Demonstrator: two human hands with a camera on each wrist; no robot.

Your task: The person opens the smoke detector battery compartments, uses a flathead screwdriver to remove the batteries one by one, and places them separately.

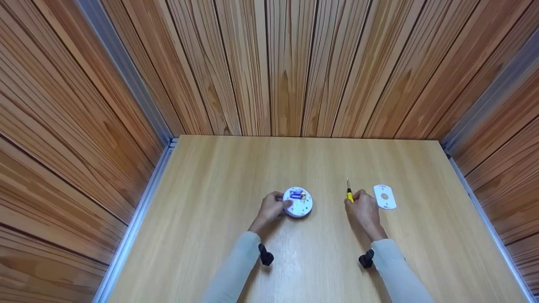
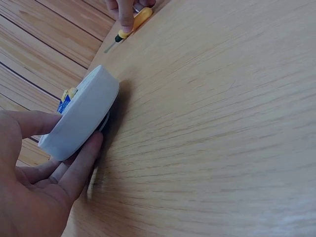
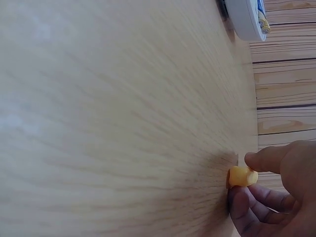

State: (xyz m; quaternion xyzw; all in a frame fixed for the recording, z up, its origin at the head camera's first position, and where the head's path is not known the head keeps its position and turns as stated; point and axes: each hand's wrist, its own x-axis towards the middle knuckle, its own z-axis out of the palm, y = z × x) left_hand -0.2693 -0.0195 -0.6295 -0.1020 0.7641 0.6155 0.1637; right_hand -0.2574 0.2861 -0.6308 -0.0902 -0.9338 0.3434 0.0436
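Observation:
My left hand grips a round white device by its left edge, thumb on the upper face and fingers below. Blue batteries sit in the face that points up. In the left wrist view the device's white side wall is tilted, close over the table. To the right, my right hand pinches a screwdriver by its yellow handle, the thin metal tip pointing away from me. The right wrist view shows the handle's end between thumb and fingers, near the wood.
A white plate with rounded ends and a round central hole lies just right of my right hand. The wooden table is bounded by plank walls at the back and both sides, with metal rails along the side edges.

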